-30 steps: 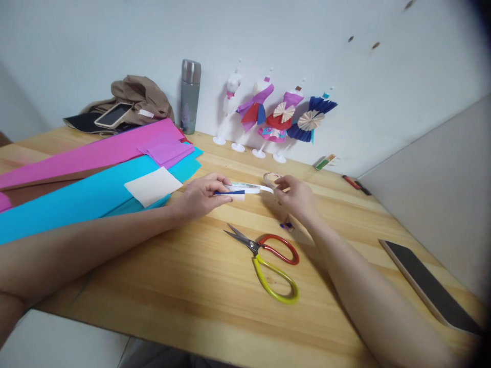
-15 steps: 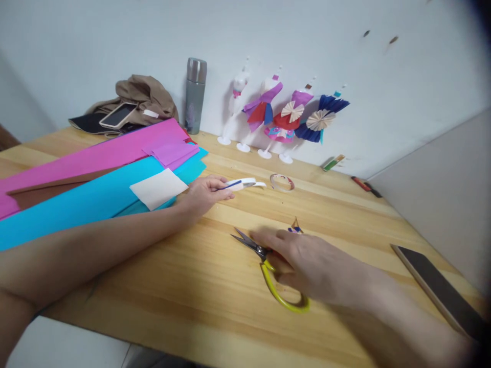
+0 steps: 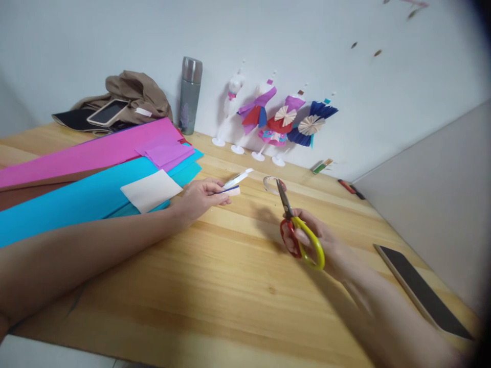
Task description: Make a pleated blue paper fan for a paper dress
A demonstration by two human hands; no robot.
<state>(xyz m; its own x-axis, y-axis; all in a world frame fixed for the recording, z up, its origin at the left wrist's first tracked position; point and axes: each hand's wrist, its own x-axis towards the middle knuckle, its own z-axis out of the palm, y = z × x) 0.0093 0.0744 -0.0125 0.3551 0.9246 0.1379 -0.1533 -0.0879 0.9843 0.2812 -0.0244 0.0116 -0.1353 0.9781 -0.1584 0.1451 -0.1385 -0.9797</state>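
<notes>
My left hand point(image 3: 205, 197) is closed in a pinch on white tape point(image 3: 238, 179) and a white strip with a dark blue edge point(image 3: 232, 190); the pieces stick out to the right of my fingertips. Raised over the table, my right hand point(image 3: 316, 232) grips scissors point(image 3: 302, 240) with one red and one yellow handle. Their dark blades point away from me and look closed. Behind the blade tips lies a thin tape ring point(image 3: 269, 185), partly covered by them. A cream paper piece point(image 3: 151, 190) lies just left of my left hand.
Pink point(image 3: 115, 145) and blue paper sheets point(image 3: 95, 197) cover the left side. Several dressed doll stands point(image 3: 276, 120) line the wall beside a grey flask point(image 3: 191, 97). A phone point(image 3: 109, 112) rests on brown cloth point(image 3: 140, 92). A dark flat device point(image 3: 424, 291) lies right.
My right hand has lifted the scissors off the table and turned their blades away from me. In my left hand, the tape and strip have tilted and spread apart.
</notes>
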